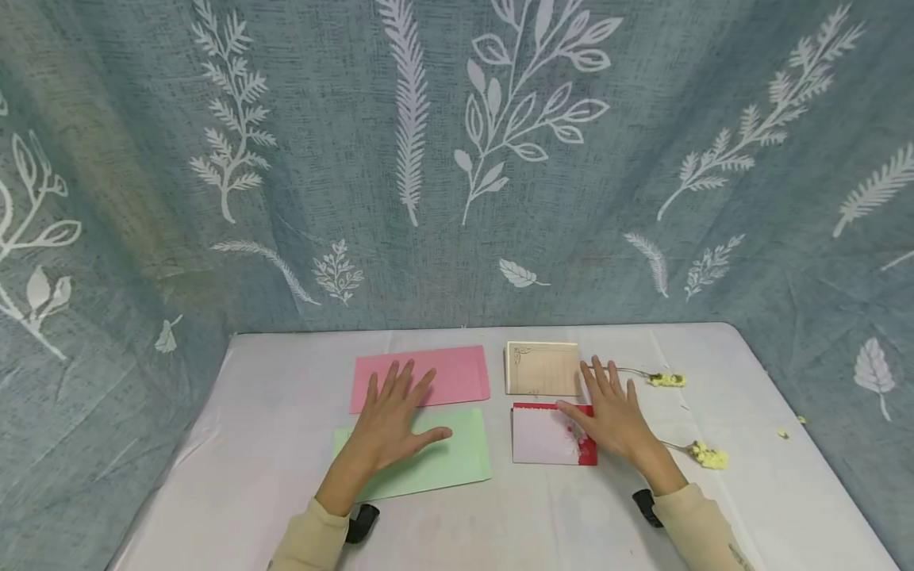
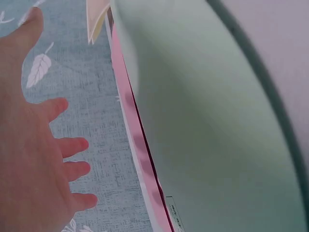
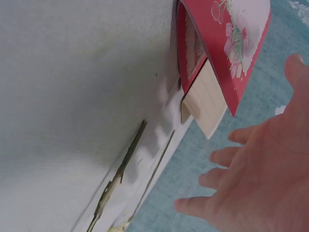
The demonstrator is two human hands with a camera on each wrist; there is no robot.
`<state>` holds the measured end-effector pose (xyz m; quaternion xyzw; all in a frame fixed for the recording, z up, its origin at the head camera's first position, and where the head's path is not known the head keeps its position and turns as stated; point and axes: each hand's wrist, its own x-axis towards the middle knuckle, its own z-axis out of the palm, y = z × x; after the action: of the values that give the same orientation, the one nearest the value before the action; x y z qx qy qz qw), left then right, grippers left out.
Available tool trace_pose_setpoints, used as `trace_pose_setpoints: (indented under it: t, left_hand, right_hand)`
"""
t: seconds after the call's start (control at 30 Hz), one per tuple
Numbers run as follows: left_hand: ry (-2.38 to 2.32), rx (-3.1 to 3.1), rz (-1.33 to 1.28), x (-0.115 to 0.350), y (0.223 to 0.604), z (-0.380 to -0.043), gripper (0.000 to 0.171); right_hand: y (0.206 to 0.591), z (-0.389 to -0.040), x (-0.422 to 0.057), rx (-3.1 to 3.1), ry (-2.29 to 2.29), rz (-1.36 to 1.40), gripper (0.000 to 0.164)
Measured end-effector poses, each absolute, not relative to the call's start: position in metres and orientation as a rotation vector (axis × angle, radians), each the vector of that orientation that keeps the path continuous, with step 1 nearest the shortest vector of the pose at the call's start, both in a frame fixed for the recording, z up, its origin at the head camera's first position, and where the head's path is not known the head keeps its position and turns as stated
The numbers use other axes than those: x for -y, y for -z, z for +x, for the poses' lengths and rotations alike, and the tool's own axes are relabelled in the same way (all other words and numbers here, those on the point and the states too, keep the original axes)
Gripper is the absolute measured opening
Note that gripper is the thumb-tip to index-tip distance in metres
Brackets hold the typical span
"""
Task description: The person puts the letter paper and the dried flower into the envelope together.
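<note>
My left hand point(image 1: 389, 420), fingers spread and holding nothing, hovers over a pink envelope point(image 1: 453, 373) and a light green envelope point(image 1: 450, 456). In the left wrist view the green envelope point(image 2: 203, 111) fills much of the frame, apart from the palm. My right hand point(image 1: 614, 416) is also spread and empty, beside a red folded card point(image 1: 543, 434) with a pale front and flowers. Behind that lies a cream card point(image 1: 544, 369) with a corner ornament. The right wrist view has the red card point(image 3: 217, 48) standing partly open, with the fingers clear of it.
Two stems with yellow flowers lie at the right, a far one point(image 1: 667, 381) and a nearer one point(image 1: 707, 456). Small yellow bits point(image 1: 783, 434) are scattered near the right edge. A white cloth point(image 1: 271, 444) covers the table, and a blue-grey leaf-patterned curtain point(image 1: 321, 159) hangs behind.
</note>
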<state>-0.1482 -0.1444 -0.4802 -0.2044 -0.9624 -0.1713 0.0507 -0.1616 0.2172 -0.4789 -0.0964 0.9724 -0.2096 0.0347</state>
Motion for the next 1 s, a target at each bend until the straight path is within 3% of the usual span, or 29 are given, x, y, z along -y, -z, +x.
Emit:
trace_pose_setpoints:
  t: [0.27,0.43,0.6,0.77,1.0]
  left_hand:
    - [0.544,2.934,-0.69,0.143,0.479,-0.144,0.094]
    - [0.62,2.939,-0.741,0.143,0.474,-0.14,0.091]
    - [0.649,2.911,-0.845,0.141,0.471,-0.137,0.079]
    - [0.643,2.909,-0.901,0.137,0.468,-0.133,0.067]
    - [0.622,2.914,-0.9,0.134,0.469,-0.128,0.058]
  right_hand:
    - [0.478,-0.159,-0.217,-3.034,0.646,-0.351,0.079]
    - [0.472,-0.157,-0.216,-3.035,0.772,-0.342,0.058]
    - [0.462,-0.157,-0.215,-3.007,1.02,-0.217,0.039]
    - [0.458,-0.16,-0.211,-3.066,1.162,-0.262,0.027]
    - [0.459,-0.158,-0.198,-3.048,1.269,-0.346,0.019]
